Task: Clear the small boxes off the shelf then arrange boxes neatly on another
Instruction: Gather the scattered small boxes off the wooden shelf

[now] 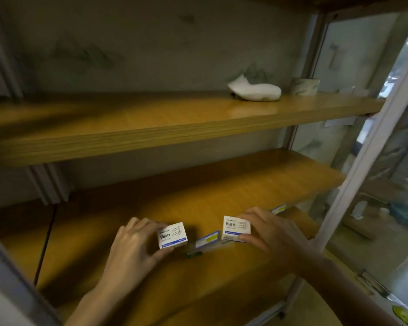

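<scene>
Two small white boxes with blue stripes and paperclip drawings are in my hands over the lower wooden shelf (198, 198). My left hand (130, 250) grips the left box (172, 235) between thumb and fingers. My right hand (266, 231) holds the right box (236, 228) the same way. Between and below them, more small boxes (206, 242) with blue and yellow labels lie on a shelf further down; another box (279, 209) peeks out behind my right hand. The upper shelf (151, 118) holds no boxes.
A white ceramic piece (254, 90) and a pale cylindrical cup (304, 85) stand at the right end of the upper shelf. A glass door (372, 149) with a white frame stands open at the right. A metal upright (50, 187) runs at the back left.
</scene>
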Motion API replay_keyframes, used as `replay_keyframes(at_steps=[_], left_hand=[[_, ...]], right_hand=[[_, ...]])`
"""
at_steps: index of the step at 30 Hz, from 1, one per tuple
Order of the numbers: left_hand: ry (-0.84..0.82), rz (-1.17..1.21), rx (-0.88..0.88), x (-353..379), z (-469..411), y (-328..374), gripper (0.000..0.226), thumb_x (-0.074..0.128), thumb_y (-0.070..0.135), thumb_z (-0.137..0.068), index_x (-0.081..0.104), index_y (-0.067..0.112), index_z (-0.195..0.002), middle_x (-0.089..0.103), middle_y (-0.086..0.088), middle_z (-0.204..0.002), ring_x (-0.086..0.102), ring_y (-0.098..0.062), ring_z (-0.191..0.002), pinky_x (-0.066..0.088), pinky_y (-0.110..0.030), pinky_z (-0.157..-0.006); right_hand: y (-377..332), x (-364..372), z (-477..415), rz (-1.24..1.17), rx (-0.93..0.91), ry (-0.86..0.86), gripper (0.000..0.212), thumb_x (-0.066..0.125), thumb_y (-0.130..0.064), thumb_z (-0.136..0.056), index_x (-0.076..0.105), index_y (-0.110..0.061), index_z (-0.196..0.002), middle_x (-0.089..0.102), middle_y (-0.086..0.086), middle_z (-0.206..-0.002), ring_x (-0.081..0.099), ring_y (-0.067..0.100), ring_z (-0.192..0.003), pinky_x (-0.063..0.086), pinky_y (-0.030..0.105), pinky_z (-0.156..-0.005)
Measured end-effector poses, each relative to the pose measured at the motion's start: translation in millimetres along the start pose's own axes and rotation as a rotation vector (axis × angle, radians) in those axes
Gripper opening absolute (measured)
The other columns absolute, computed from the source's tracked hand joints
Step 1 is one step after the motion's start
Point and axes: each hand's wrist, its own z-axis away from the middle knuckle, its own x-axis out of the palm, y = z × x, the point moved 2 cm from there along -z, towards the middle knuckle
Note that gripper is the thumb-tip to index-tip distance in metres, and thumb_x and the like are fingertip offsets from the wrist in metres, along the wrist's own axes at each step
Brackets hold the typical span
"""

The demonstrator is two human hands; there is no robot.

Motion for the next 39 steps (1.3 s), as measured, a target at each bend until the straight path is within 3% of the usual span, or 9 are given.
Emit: replay_keyframes(at_steps=[4, 11, 17, 24, 27, 29, 32, 35, 39], left_hand=[[-0.036, 0.000, -0.132, 16.5, -26.2, -17.8, 0.050, 0.070, 0.044, -0.072, 0.057, 0.026, -0.117, 0.056, 0.006, -0.115, 0.046, -0.013, -0.104, 0.038, -0.033, -0.085], [-0.175, 0.048, -0.295, 28.5, -31.1, -43.5, 0.048, 0.063, 0.045, -0.078, 0.046, 0.035, -0.122, 0.047, 0.013, -0.125, 0.037, -0.009, -0.122, 0.021, -0.035, -0.111], [-0.174, 0.035, -0.359, 31.3, -26.8, -43.6, 0.048, 0.058, 0.048, -0.081, 0.046, 0.034, -0.125, 0.045, 0.017, -0.121, 0.038, -0.005, -0.117, 0.026, -0.029, -0.103], [-0.086, -0.058, -0.417, 20.3, -19.4, -23.5, 0.059, 0.059, 0.045, -0.082, 0.039, 0.027, -0.135, 0.043, 0.009, -0.132, 0.036, -0.010, -0.123, 0.028, -0.031, -0.103], [0.022, -0.188, -0.383, 5.2, -11.6, -6.6, 0.040, 0.060, 0.032, -0.084, 0.054, 0.021, -0.123, 0.057, 0.004, -0.118, 0.051, -0.015, -0.110, 0.038, -0.030, -0.093], [0.066, -0.301, -0.376, -5.4, -4.4, 7.9, 0.028, 0.063, 0.025, -0.083, 0.063, 0.019, -0.111, 0.064, 0.003, -0.103, 0.059, -0.016, -0.095, 0.046, -0.028, -0.079], [0.075, -0.429, -0.442, -19.7, 11.0, 28.5, 0.022, 0.068, 0.026, -0.079, 0.067, 0.020, -0.100, 0.067, 0.006, -0.090, 0.063, -0.014, -0.082, 0.048, -0.024, -0.064], [0.072, -0.524, -0.514, -33.8, 34.7, 44.3, 0.020, 0.068, 0.030, -0.077, 0.067, 0.021, -0.094, 0.066, 0.007, -0.083, 0.064, -0.012, -0.075, 0.050, -0.024, -0.058], [0.061, -0.609, -0.687, -55.4, 78.5, 61.3, 0.016, 0.068, 0.032, -0.076, 0.067, 0.023, -0.090, 0.066, 0.008, -0.080, 0.063, -0.011, -0.072, 0.049, -0.025, -0.057]], right_hand=[[21.8, 13.6, -49.9, -0.002, -0.103, -0.015, 0.050, 0.036, -0.049, -0.090, 0.034, -0.025, -0.134, 0.039, -0.010, -0.130, 0.040, 0.000, -0.113, 0.042, 0.015, -0.086], [23.9, 51.1, -116.3, -0.071, -0.294, -0.078, 0.048, 0.036, -0.050, -0.090, 0.031, -0.030, -0.133, 0.037, -0.013, -0.129, 0.039, 0.003, -0.114, 0.037, 0.020, -0.088], [20.0, 80.3, -142.4, -0.161, -0.409, -0.154, 0.047, 0.038, -0.052, -0.089, 0.031, -0.033, -0.131, 0.037, -0.016, -0.127, 0.037, 0.001, -0.114, 0.031, 0.019, -0.088], [11.5, 84.7, -146.2, -0.199, -0.485, -0.164, 0.050, 0.033, -0.052, -0.090, 0.025, -0.034, -0.135, 0.031, -0.016, -0.133, 0.031, 0.002, -0.120, 0.031, 0.024, -0.097], [3.6, 72.6, -144.3, -0.199, -0.545, -0.106, 0.050, 0.032, -0.051, -0.091, 0.022, -0.035, -0.137, 0.028, -0.017, -0.137, 0.025, 0.002, -0.125, 0.023, 0.025, -0.103], [-5.8, 63.5, -142.0, -0.208, -0.588, -0.075, 0.049, 0.032, -0.049, -0.091, 0.022, -0.035, -0.137, 0.029, -0.017, -0.138, 0.025, 0.001, -0.126, 0.019, 0.022, -0.103], [-24.4, 51.3, -135.7, -0.217, -0.673, -0.020, 0.044, 0.032, -0.047, -0.093, 0.029, -0.034, -0.134, 0.035, -0.016, -0.134, 0.030, 0.002, -0.123, 0.024, 0.020, -0.098], [-46.9, 44.6, -126.9, -0.231, -0.762, 0.008, 0.039, 0.035, -0.046, -0.092, 0.038, -0.032, -0.129, 0.042, -0.015, -0.128, 0.036, 0.002, -0.116, 0.028, 0.019, -0.092], [-85.7, 40.1, -112.6, -0.281, -0.888, -0.018, 0.039, 0.034, -0.046, -0.092, 0.037, -0.033, -0.130, 0.040, -0.016, -0.129, 0.033, 0.002, -0.119, 0.025, 0.020, -0.094]])
